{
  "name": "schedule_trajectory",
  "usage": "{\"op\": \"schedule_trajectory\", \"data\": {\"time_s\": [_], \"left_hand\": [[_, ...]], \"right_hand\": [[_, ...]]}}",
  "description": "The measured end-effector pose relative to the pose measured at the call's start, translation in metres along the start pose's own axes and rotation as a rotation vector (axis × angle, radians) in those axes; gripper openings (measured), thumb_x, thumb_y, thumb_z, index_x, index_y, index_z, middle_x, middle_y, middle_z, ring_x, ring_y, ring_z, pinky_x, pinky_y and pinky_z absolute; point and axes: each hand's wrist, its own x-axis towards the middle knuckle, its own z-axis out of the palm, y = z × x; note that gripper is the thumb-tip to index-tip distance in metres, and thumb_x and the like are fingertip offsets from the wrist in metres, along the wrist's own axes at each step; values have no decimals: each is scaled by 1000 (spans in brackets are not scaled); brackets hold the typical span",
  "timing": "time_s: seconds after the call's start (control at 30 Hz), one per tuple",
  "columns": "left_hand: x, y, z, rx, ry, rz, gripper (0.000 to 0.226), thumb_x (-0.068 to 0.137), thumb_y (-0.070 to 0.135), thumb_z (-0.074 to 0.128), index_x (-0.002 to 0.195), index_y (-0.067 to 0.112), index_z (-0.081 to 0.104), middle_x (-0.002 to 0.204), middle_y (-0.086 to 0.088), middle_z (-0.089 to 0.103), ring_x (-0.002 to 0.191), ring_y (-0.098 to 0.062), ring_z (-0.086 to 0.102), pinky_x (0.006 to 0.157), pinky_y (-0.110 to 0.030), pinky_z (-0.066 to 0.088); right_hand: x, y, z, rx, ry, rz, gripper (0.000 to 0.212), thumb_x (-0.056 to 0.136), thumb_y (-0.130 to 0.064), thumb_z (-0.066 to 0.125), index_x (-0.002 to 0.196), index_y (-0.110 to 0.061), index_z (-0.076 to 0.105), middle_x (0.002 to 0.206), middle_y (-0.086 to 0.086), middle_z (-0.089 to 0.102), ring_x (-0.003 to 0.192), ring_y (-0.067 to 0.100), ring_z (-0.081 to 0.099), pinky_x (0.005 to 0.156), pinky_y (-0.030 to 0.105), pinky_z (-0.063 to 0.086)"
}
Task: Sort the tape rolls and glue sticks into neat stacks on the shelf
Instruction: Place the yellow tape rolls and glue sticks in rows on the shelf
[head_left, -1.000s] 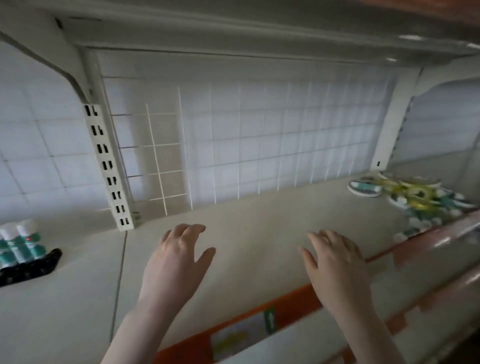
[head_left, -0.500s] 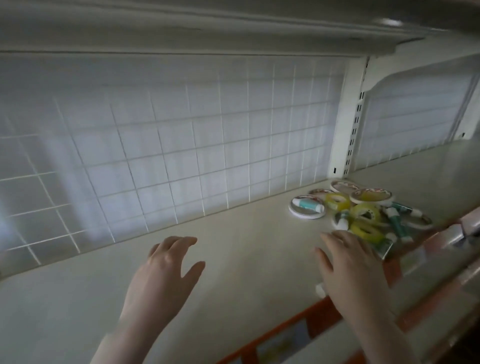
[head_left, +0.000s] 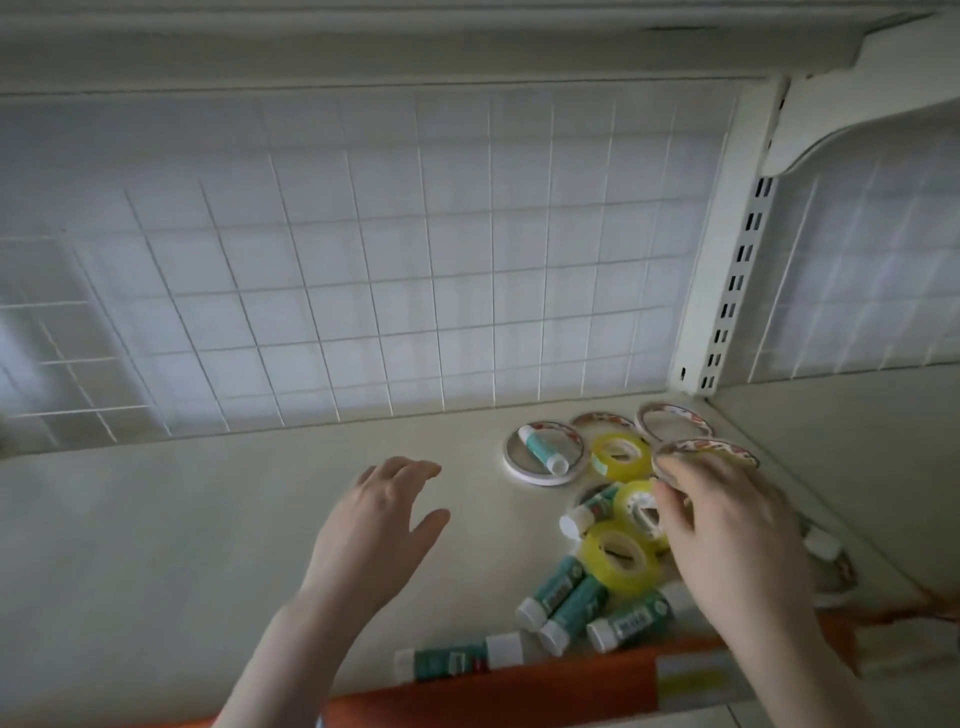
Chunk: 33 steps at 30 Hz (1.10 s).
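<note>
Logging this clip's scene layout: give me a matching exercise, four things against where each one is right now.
Things:
1. left hand
2. right hand
3. rear glue stick
4. front glue stick

Places:
a. along the orange shelf edge
b. lying on the flat white roll
c. fingers spread above bare shelf, holding nothing
d. over the yellow rolls

Pairs: 1-c, 2-d, 3-b, 4-a.

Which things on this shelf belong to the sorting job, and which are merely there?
Job: yellow tape rolls; thin white patterned tape rolls; teal glue sticks with white caps; cream shelf.
Merely there: white wire grid back panel; orange shelf-edge strip.
</note>
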Motion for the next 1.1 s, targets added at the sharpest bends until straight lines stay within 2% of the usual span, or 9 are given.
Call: {"op": "schedule_trajectory", "data": {"time_s": [0.37,0.57,0.7,0.83,0.93,1.0,1.1], "left_hand": [[53,27,29,41,-130,56,43,91,39,53,132,27,48,131,8,50,121,-13,45,96,-28,39],[94,56,47,-27,-173,-55,31,93,36,48,119,22,59,116,1,62,104,-21,57,85,-32,46],[110,70,64,35,-224,-125,30,91,38,47,108,19,63,105,-3,65,96,-26,59,74,-31,46],[117,82,71,82,-238,-178,26,88,34,48,99,15,63,98,-4,65,90,-26,58,64,-28,41],[123,88,71,117,-250,-222,20,84,29,49,94,15,59,98,-4,63,89,-26,56,63,-26,38],[127,92,70,136,-277,-245,11,82,28,52,85,18,55,91,-2,60,81,-24,53,60,-25,36],[130,98,69,125,-308,-288,9,81,28,57,82,19,54,83,1,54,80,-23,52,60,-24,36]], "right_hand": [[13,32,10,85,25,-32,17,73,-8,73,90,-3,72,84,12,69,78,34,64,70,46,54],[12,43,10,30,-17,8,24,73,-11,75,95,-4,72,90,12,70,82,32,66,74,44,52],[9,50,10,12,-31,36,25,73,-15,74,96,-7,71,92,10,70,84,30,66,75,43,51],[7,53,6,17,-8,49,25,71,-13,76,95,-7,72,91,9,71,83,30,66,72,42,52],[6,53,6,15,0,53,25,70,-13,77,93,-7,72,89,9,70,80,28,66,69,41,52],[7,53,6,19,6,55,24,70,-13,77,92,-7,72,88,9,70,79,29,66,69,40,52],[8,50,8,23,21,48,23,69,-12,78,90,-6,72,86,10,70,77,29,66,69,39,53]]}}
